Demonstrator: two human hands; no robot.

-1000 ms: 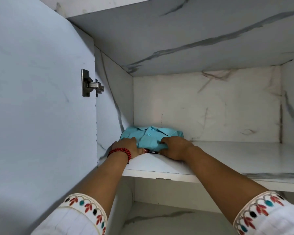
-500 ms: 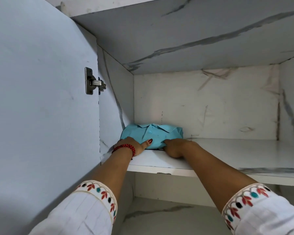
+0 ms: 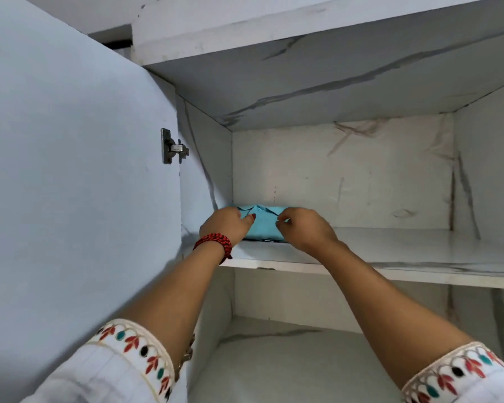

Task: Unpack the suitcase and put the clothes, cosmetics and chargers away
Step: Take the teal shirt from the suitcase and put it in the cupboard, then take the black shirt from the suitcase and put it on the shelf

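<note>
A folded light-blue shirt (image 3: 262, 225) lies in the back left corner of the wardrobe shelf (image 3: 390, 254), collar facing me. My left hand (image 3: 224, 226), with a red thread band on its wrist, is at the shirt's left side, thumb lying against the fabric and fingers relaxed. My right hand (image 3: 304, 228) hovers in front of the shirt's right end with its fingers loosely curled. Whether they touch the cloth is hidden by the hand itself. Both hands cover the shirt's outer ends.
The open wardrobe door (image 3: 70, 184) stands close on my left, with a metal hinge (image 3: 172, 146) on it. Another shelf (image 3: 332, 68) roofs the compartment from above. The shelf stretches bare to the right, and a lower compartment (image 3: 288, 359) lies beneath.
Both hands have lifted from pressing the shirt's front edge and now sit higher, at its two ends. The view has pulled back and tilted up. The shirt has stayed in its corner.
</note>
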